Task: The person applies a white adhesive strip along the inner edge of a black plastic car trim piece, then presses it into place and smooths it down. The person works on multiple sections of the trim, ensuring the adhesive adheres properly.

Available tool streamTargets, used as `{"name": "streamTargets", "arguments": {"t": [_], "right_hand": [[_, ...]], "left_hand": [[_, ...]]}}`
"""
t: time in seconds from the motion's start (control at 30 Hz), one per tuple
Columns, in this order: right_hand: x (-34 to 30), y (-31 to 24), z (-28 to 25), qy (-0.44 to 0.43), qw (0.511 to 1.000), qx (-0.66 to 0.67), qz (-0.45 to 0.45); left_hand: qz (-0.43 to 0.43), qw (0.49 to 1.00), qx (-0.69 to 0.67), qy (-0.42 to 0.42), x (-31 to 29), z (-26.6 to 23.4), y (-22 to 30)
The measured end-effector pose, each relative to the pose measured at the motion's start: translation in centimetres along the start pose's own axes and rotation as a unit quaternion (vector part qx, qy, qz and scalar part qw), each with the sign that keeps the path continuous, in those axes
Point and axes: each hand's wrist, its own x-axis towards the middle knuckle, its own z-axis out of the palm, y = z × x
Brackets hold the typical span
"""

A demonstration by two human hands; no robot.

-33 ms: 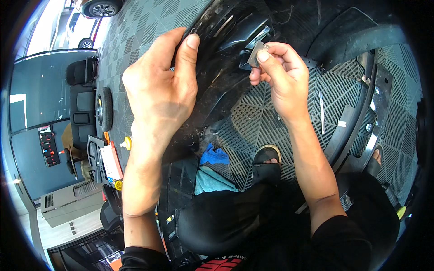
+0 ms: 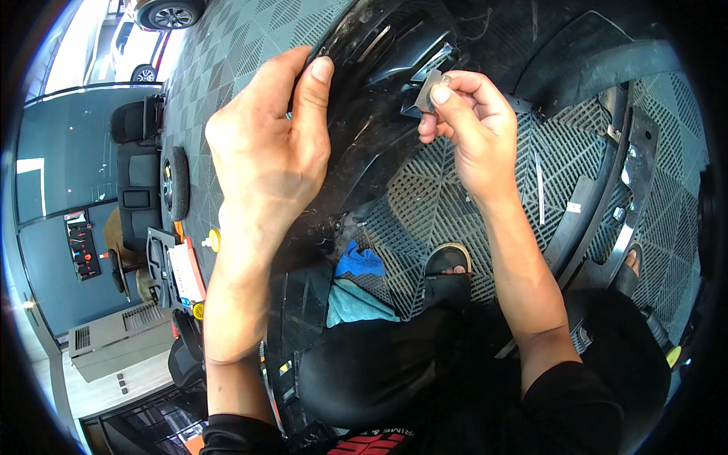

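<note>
A large glossy black plastic car body panel (image 2: 379, 114) stands in front of me on the floor. My left hand (image 2: 265, 152) grips its upper edge, with the fingers curled over the rim and the thumb along the outer face. My right hand (image 2: 470, 129) pinches a small grey metal clip (image 2: 426, 89) between thumb and fingertips, held against a slot on the panel's edge. My dark-trousered knees and a sandalled foot (image 2: 447, 265) are below the hands.
The floor is grey grid tiles (image 2: 432, 197). Blue and teal cloths (image 2: 360, 273) lie by the panel's foot. Curved black trim pieces (image 2: 607, 174) lie at the right. At the left are a car seat (image 2: 140, 174), a small wheel (image 2: 176, 182) and a red-and-white box (image 2: 186, 273).
</note>
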Motion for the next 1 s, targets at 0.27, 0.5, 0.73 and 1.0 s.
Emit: {"name": "streamTargets", "arguments": {"t": [0.27, 0.5, 0.73, 1.0], "right_hand": [[0.6, 0.1, 0.4, -0.021, 0.999, -0.041, 0.002], [2.6, -1.3, 4.9, -0.095, 0.989, -0.059, -0.102], [3.3, 0.7, 6.2, -0.085, 0.987, 0.041, -0.134], [3.7, 1.1, 6.3, -0.056, 0.986, 0.010, -0.157]], "left_hand": [[0.024, 0.998, 0.047, -0.046, 0.8, 0.1, 0.0], [-0.052, 0.994, -0.058, -0.073, -0.8, -0.4, -0.8], [-0.092, 0.985, -0.131, -0.066, -2.1, -0.4, -1.5], [-0.079, 0.989, -0.110, -0.059, -2.0, -0.4, -1.4]]}}
